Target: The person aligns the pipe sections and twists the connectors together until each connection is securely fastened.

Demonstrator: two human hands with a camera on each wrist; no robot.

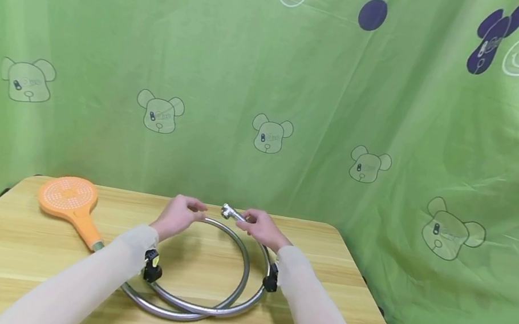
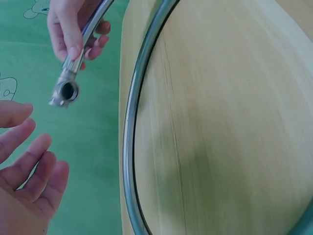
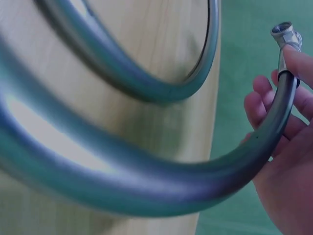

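Observation:
Near the far edge of the table, my right hand pinches a silver shower hose just behind its chrome end fitting. The fitting's round opening is visible in the left wrist view, a short way from my left hand. Loosely bent fingers of that hand have nothing between them. Loops of the hose lie on the table below and between both hands. An orange shower head rests face up at the left, its handle pointing toward the hose; my left forearm hides part of the hose there.
The wooden table has its far edge close to a green curtain printed with bear faces. More curtain hangs along the right side. Dark wrist cameras are strapped over both pale sleeves.

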